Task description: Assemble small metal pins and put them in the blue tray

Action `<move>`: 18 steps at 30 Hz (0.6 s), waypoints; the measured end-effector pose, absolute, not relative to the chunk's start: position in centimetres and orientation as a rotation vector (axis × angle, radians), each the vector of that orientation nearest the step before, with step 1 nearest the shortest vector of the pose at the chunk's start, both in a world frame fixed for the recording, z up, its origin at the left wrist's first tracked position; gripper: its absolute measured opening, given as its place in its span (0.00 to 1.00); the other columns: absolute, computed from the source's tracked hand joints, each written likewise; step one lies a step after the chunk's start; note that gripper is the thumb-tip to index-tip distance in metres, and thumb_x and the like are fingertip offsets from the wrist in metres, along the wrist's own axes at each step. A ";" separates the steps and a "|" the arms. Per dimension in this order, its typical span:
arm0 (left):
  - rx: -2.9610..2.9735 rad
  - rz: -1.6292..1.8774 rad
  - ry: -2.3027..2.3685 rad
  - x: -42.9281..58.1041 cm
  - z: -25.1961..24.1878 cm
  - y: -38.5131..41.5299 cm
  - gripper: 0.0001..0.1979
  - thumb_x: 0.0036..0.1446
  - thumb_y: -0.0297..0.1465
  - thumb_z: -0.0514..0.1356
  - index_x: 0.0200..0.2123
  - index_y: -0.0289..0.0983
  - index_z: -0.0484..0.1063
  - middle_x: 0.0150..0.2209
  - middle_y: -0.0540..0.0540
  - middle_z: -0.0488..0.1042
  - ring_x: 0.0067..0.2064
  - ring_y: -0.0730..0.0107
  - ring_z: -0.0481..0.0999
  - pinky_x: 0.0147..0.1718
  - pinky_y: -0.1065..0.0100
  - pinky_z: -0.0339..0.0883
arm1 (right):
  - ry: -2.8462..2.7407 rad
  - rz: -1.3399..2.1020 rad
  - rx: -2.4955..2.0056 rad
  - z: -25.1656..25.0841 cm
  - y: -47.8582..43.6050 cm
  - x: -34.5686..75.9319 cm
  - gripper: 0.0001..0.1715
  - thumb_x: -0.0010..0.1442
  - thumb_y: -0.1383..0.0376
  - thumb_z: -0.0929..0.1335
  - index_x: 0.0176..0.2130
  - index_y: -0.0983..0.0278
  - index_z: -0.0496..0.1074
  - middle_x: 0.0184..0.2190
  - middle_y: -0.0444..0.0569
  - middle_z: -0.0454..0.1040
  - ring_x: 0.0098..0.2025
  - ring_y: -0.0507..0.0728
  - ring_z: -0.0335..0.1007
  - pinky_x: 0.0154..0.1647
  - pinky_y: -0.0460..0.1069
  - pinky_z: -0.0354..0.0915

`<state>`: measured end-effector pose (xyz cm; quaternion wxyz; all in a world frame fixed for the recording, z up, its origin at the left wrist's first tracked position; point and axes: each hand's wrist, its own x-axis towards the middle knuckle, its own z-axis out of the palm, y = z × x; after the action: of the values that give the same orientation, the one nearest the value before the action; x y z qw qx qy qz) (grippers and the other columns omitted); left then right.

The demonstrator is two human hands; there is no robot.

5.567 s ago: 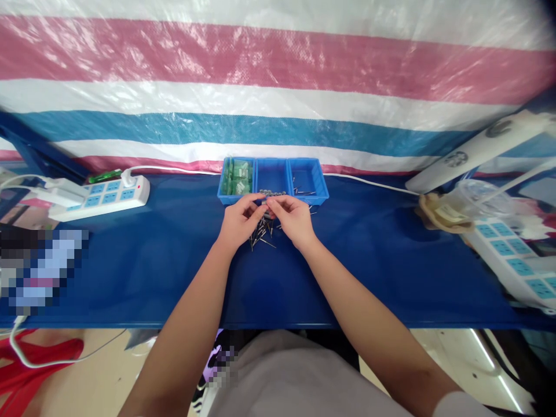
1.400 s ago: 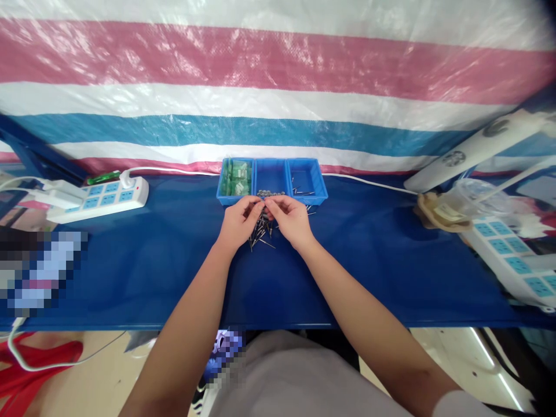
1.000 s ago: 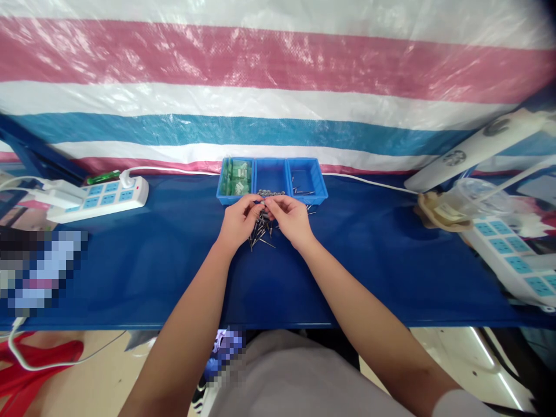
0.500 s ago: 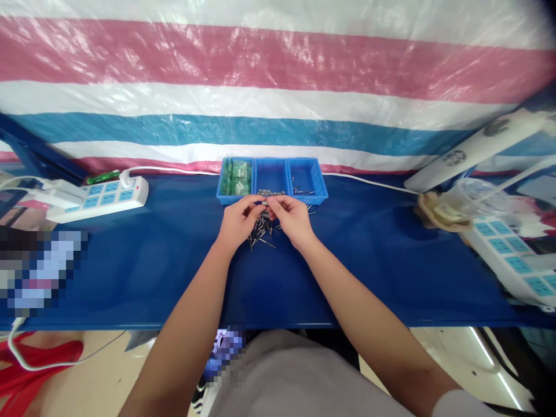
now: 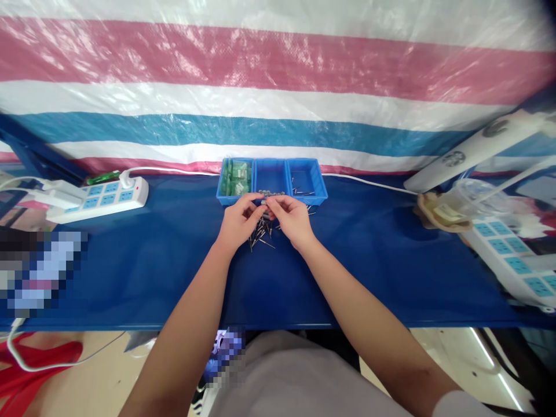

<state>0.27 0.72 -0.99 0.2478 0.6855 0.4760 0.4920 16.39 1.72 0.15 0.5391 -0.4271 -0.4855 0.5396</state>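
My left hand [image 5: 238,222] and my right hand [image 5: 293,221] meet fingertip to fingertip just in front of three blue bins. Thumbs and forefingers are pinched round a small light-grey piece [image 5: 263,202], too small and too covered to name. Beneath and between the hands lies a loose pile of thin metal pins [image 5: 260,231] on the table. Green packets [image 5: 238,174] fill the left bin [image 5: 225,200]. Small round metal parts [image 5: 271,193] sit at the front of the middle bin [image 5: 270,171], partly behind my fingers. A few thin pins lie in the right bin [image 5: 320,186].
On the blue table [image 5: 174,278] a white power strip [image 5: 113,200] stands at the left. Another power strip [image 5: 506,249], a clear plastic cup [image 5: 467,200] and a white tube [image 5: 460,150] are at the right. A striped sheet [image 5: 269,63] hangs behind the bins.
Hardly anything differs. Both hands stay in the same place, with only a slight shift of the fingers around the small piece.
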 end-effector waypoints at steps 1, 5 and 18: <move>1.874 1.345 1.285 0.3 -1.0 0.7 0.14 0.65 0.40 0.63 0.50 0.41 0.76 0.24 0.54 0.73 0.24 0.75 0.70 0.29 0.71 0.67 | -1.148 1.286 -1.020 0.1 1.7 16.4 0.24 0.53 0.45 0.76 0.35 0.62 0.79 0.27 0.45 0.78 0.27 0.52 0.70 0.31 0.49 0.69; 1.890 1.316 1.281 0.1 -1.2 0.9 0.12 0.66 0.38 0.61 0.49 0.40 0.76 0.24 0.54 0.73 0.25 0.75 0.71 0.30 0.71 0.67 | -1.163 1.288 -1.012 0.2 1.7 16.4 0.25 0.52 0.44 0.76 0.35 0.62 0.79 0.27 0.45 0.78 0.26 0.52 0.69 0.30 0.49 0.68; 1.846 1.351 1.317 0.4 -0.9 0.7 0.14 0.64 0.41 0.64 0.48 0.40 0.77 0.25 0.53 0.75 0.25 0.75 0.72 0.29 0.72 0.68 | -1.187 1.233 -0.972 0.0 1.7 16.3 0.20 0.56 0.48 0.76 0.35 0.62 0.80 0.26 0.44 0.77 0.27 0.52 0.69 0.32 0.49 0.67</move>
<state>0.36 0.68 -0.94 0.2481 0.6775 0.4833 0.4958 16.34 1.73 -0.03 0.5536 -0.4115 -0.5021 0.5216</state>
